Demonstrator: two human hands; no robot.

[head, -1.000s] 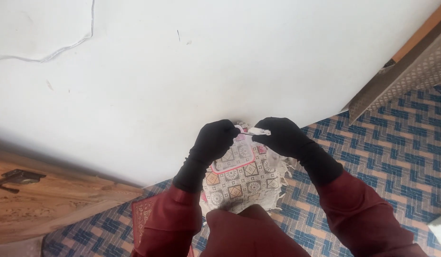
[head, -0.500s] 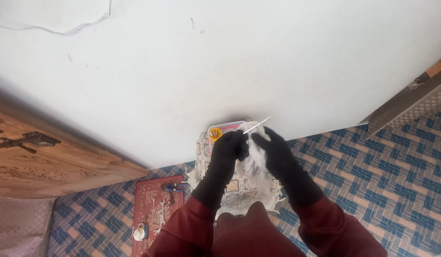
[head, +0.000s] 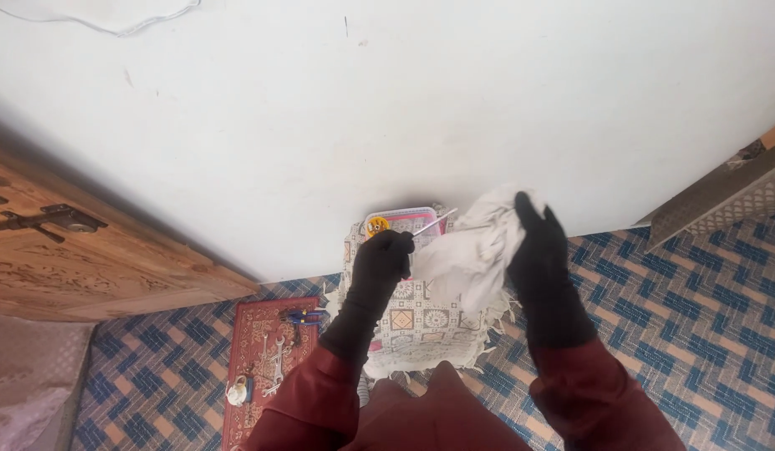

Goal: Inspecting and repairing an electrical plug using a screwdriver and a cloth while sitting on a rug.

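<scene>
Below the white wall [head: 387, 108], patterned fringed cloth [head: 421, 321] on the blue woven floor [head: 688, 284], white rag [head: 475, 250] above the cloth, grasped by right hand [head: 538, 246], left hand [head: 386, 257] clenched around a thin metal tool [head: 433, 222].

Bright, even daylight; soft shadows, slight blur, mild wide-angle edge distortion.

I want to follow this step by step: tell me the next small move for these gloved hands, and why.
Probably bring the white cloth in the right hand onto the thin metal tool held in the left hand. The cloth is bunched and raised beside the tool's free end, but the two look apart.
</scene>
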